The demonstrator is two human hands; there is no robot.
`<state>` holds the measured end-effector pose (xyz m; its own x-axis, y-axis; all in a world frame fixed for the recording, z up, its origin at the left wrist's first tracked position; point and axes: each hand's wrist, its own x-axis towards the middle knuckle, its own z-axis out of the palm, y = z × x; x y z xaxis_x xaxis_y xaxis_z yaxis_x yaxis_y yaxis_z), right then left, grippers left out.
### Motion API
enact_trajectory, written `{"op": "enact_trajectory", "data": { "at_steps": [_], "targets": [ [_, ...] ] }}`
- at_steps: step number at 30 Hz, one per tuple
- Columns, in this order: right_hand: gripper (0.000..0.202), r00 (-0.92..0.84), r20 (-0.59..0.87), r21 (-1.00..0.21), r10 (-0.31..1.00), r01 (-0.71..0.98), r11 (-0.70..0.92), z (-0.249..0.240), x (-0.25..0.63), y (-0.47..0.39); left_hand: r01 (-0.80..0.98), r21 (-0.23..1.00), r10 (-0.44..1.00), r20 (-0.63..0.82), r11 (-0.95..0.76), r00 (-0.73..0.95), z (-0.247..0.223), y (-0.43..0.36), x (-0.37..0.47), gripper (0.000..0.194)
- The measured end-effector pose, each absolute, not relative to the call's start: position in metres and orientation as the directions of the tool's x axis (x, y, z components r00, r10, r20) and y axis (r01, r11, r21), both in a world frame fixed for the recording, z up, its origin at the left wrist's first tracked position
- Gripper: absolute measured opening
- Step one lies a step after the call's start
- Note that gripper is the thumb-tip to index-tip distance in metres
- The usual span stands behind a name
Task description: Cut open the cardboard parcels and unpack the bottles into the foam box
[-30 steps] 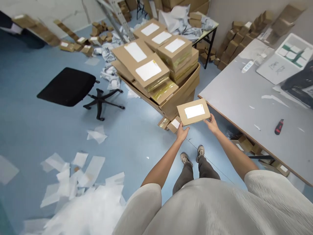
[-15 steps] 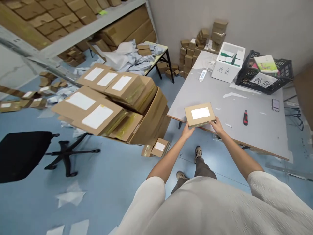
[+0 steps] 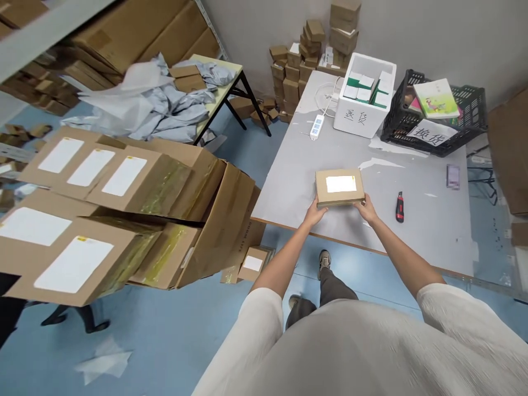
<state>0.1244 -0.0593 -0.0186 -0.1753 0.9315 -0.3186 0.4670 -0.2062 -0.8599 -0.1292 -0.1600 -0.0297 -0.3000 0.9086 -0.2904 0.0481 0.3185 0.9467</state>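
Observation:
Between my two hands is a small brown cardboard box (image 3: 323, 183) with a white label on its top face. My left hand (image 3: 315, 213) grips its near left corner, and my right hand (image 3: 365, 209) grips the near right corner. The box is over the front part of the grey table (image 3: 284, 181); whether it touches the surface I cannot tell. To the right of my right hand lies a red and black utility knife (image 3: 400, 208) on the table.
Behind the box stand a white foam bin (image 3: 358, 118) and a black plastic crate (image 3: 391, 124) with books. A power strip (image 3: 316, 127) and a phone (image 3: 452, 177) lie on the table. At left, a large carton (image 3: 218, 236) is piled with labelled boxes (image 3: 160, 187).
My view has turned and moved toward the table. The box, held in both hands, now sits farther over the tabletop. The piled carton appears farther left and nearer.

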Motion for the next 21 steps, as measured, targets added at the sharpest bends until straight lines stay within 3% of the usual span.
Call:
{"op": "enact_trajectory", "data": {
  "at_steps": [5,9,15,21],
  "targets": [
    [0.099,-0.082,-0.200,-0.729,0.976,0.678,-0.093,-0.002,0.106,-0.063,0.010,0.909,0.853,-0.388,0.418,-0.349,-0.025,-0.176,-0.147,0.082],
    [0.083,-0.310,-0.101,-0.742,0.945,0.656,0.136,0.014,0.055,-0.092,-0.001,0.906,0.808,-0.376,0.422,-0.454,-0.018,-0.220,-0.176,0.076],
    [0.071,-0.641,-0.078,-0.805,0.763,0.492,0.331,0.009,-0.048,-0.186,-0.073,0.885,0.677,-0.402,0.459,-0.616,-0.028,-0.351,-0.223,0.077],
    [0.070,-0.822,-0.242,-0.815,0.515,0.460,0.353,-0.040,-0.113,-0.302,-0.209,0.809,0.465,-0.504,0.550,-0.728,-0.059,-0.509,-0.245,0.074]
  ]
}}
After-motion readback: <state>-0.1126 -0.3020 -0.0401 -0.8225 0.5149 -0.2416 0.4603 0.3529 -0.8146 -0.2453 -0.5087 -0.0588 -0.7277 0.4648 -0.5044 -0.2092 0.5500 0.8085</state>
